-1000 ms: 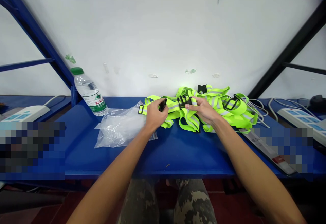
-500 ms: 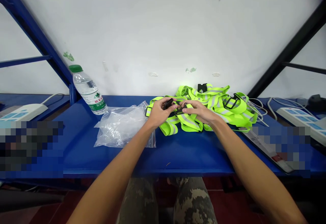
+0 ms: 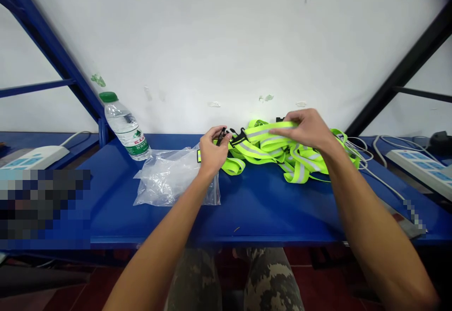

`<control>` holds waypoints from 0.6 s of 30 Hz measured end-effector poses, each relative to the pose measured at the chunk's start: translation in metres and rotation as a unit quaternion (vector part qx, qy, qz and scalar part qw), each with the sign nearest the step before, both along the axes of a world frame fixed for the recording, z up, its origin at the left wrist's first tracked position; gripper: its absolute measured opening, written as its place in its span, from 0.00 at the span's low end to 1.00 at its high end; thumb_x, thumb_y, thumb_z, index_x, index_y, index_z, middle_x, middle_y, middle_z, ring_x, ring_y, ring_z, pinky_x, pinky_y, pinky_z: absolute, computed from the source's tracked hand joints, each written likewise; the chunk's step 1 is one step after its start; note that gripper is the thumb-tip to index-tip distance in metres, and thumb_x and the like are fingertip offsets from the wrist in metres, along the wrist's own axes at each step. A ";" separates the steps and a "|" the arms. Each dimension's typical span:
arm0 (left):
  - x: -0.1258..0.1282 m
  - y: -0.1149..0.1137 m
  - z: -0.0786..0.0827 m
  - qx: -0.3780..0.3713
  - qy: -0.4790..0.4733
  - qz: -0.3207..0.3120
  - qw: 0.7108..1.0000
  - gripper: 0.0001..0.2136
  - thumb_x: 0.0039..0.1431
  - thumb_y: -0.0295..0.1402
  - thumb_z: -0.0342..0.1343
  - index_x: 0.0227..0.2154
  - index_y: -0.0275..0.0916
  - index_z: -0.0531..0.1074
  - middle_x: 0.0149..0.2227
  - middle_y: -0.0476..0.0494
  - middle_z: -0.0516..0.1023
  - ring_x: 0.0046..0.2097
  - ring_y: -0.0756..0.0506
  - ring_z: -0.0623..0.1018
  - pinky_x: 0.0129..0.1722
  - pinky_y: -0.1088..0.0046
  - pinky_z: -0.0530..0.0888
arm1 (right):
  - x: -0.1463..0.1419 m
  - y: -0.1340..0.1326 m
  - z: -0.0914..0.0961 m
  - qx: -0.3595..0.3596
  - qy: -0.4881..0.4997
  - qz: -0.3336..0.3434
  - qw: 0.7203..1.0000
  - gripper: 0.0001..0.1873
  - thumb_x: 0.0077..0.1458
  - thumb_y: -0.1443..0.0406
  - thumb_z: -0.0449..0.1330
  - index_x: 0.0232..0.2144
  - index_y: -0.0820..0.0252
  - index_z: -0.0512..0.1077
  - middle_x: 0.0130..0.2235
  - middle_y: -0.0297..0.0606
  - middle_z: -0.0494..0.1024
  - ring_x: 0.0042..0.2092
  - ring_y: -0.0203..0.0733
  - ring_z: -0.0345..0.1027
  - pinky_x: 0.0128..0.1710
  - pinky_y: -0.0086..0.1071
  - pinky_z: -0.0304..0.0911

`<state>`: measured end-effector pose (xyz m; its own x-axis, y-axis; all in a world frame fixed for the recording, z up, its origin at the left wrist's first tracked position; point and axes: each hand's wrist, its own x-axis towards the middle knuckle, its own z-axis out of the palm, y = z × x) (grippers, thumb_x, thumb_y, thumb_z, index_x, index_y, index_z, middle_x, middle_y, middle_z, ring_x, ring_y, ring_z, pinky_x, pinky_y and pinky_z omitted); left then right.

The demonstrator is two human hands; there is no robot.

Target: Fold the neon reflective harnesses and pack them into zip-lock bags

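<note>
A blue metal shelf (image 3: pixel 247 207) fills the lower middle of the frame, with a heap of neon-yellow reflective straps (image 3: pixel 300 169) right of center. A clear plastic bag (image 3: pixel 173 184) lies left of the heap, and a water bottle (image 3: pixel 125 129) stands farther left. The right hand (image 3: pixel 303 129) lies open, fingers extended over the straps. The left hand (image 3: pixel 212 153) pinches what seems a small black plastic buckle (image 3: pixel 221 136), partly hidden, just beside a second black buckle (image 3: pixel 239 136) on a strap end.
</note>
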<state>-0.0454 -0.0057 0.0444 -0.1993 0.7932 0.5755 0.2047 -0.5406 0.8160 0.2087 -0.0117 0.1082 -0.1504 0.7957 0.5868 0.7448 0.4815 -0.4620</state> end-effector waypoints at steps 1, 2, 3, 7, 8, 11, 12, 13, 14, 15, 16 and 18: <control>0.002 -0.002 0.001 0.010 0.005 0.015 1.000 0.11 0.54 0.30 0.61 0.41 0.35 0.76 0.38 0.41 0.82 0.42 0.44 0.80 0.47 0.67 0.76 | -0.002 0.002 0.005 0.064 -0.019 -0.039 0.997 0.25 0.43 0.45 0.69 0.20 0.59 0.70 0.19 0.33 0.64 0.25 0.37 0.58 0.26 0.34 0.51; 0.003 -0.003 0.001 0.019 0.010 0.029 0.999 0.10 0.55 0.31 0.61 0.41 0.36 0.76 0.38 0.41 0.81 0.42 0.44 0.80 0.47 0.67 0.76 | -0.004 0.005 0.007 0.121 -0.034 -0.072 0.989 0.24 0.45 0.44 0.68 0.22 0.58 0.72 0.21 0.35 0.67 0.28 0.40 0.62 0.29 0.35 0.55; 0.004 -0.005 0.001 0.027 0.018 0.042 0.999 0.10 0.56 0.32 0.60 0.42 0.37 0.75 0.38 0.42 0.81 0.42 0.45 0.80 0.47 0.67 0.76 | -0.008 0.009 0.006 0.164 -0.046 -0.096 0.981 0.24 0.48 0.44 0.66 0.24 0.59 0.73 0.23 0.38 0.70 0.31 0.44 0.65 0.32 0.37 0.58; 0.006 -0.010 -0.002 0.033 0.065 0.064 0.995 0.11 0.58 0.33 0.59 0.44 0.39 0.75 0.38 0.43 0.81 0.42 0.45 0.80 0.47 0.67 0.75 | -0.031 0.017 -0.021 0.208 -0.098 -0.074 0.970 0.18 0.58 0.51 0.61 0.38 0.60 0.75 0.41 0.50 0.78 0.47 0.56 0.68 0.46 0.49 0.62; 0.006 -0.010 -0.004 0.032 0.078 0.063 0.994 0.11 0.59 0.33 0.59 0.44 0.39 0.74 0.38 0.43 0.81 0.43 0.45 0.80 0.47 0.67 0.75 | -0.038 0.016 -0.031 0.205 -0.105 -0.045 0.972 0.18 0.58 0.53 0.60 0.42 0.60 0.74 0.46 0.51 0.77 0.51 0.58 0.67 0.50 0.51 0.61; 0.007 -0.012 -0.008 0.030 0.105 0.053 0.993 0.12 0.59 0.33 0.58 0.46 0.39 0.74 0.38 0.43 0.81 0.43 0.44 0.80 0.48 0.66 0.74 | -0.058 0.006 -0.061 0.173 -0.112 0.054 0.977 0.25 0.57 0.54 0.61 0.54 0.59 0.68 0.56 0.50 0.73 0.58 0.57 0.64 0.57 0.52 0.59; 0.008 -0.012 -0.009 0.033 0.110 0.049 0.992 0.12 0.59 0.34 0.58 0.46 0.39 0.74 0.38 0.43 0.81 0.43 0.44 0.80 0.48 0.66 0.74 | -0.064 0.002 -0.070 0.159 -0.121 0.081 0.977 0.29 0.56 0.53 0.62 0.56 0.60 0.66 0.56 0.50 0.72 0.58 0.57 0.63 0.59 0.52 0.58; 0.009 -0.012 -0.010 0.034 0.114 0.046 0.992 0.13 0.59 0.34 0.58 0.46 0.39 0.74 0.38 0.43 0.81 0.43 0.44 0.80 0.48 0.67 0.74 | -0.068 -0.001 -0.078 0.148 -0.133 0.097 0.975 0.32 0.55 0.53 0.62 0.58 0.61 0.64 0.57 0.51 0.71 0.59 0.57 0.63 0.60 0.51 0.58; 0.010 -0.013 -0.011 0.035 0.119 0.043 0.991 0.13 0.59 0.34 0.58 0.46 0.39 0.74 0.38 0.44 0.81 0.42 0.45 0.80 0.47 0.67 0.74 | -0.072 -0.002 -0.084 0.140 -0.144 0.101 0.975 0.33 0.55 0.54 0.62 0.59 0.63 0.64 0.57 0.53 0.71 0.59 0.58 0.63 0.60 0.51 0.57; 0.011 -0.013 -0.012 0.031 0.128 0.041 0.990 0.13 0.59 0.34 0.58 0.46 0.39 0.74 0.38 0.44 0.81 0.42 0.45 0.80 0.47 0.67 0.74 | -0.074 -0.003 -0.090 0.134 -0.151 0.096 0.975 0.32 0.55 0.56 0.62 0.58 0.64 0.64 0.57 0.54 0.71 0.59 0.58 0.63 0.60 0.51 0.58; 0.012 -0.013 -0.012 0.026 0.143 0.040 0.989 0.13 0.58 0.34 0.58 0.46 0.39 0.74 0.38 0.44 0.81 0.41 0.45 0.80 0.46 0.67 0.74 | -0.075 -0.002 -0.095 0.130 -0.153 0.086 0.976 0.30 0.55 0.58 0.61 0.58 0.65 0.65 0.57 0.54 0.71 0.59 0.58 0.64 0.59 0.51 0.59; 0.014 -0.015 -0.013 0.026 0.182 0.035 0.982 0.14 0.57 0.34 0.59 0.46 0.38 0.75 0.40 0.43 0.81 0.42 0.43 0.79 0.47 0.66 0.74 | -0.074 0.001 -0.100 0.123 -0.139 0.069 0.980 0.25 0.56 0.63 0.58 0.56 0.65 0.67 0.56 0.54 0.72 0.57 0.57 0.66 0.57 0.49 0.61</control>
<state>-0.0312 -0.0204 0.0311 -0.0267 0.7527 0.6578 0.5163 -0.5531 0.6539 0.1349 -0.0103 0.0082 -0.4284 0.5954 0.6797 0.7448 0.6586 -0.1074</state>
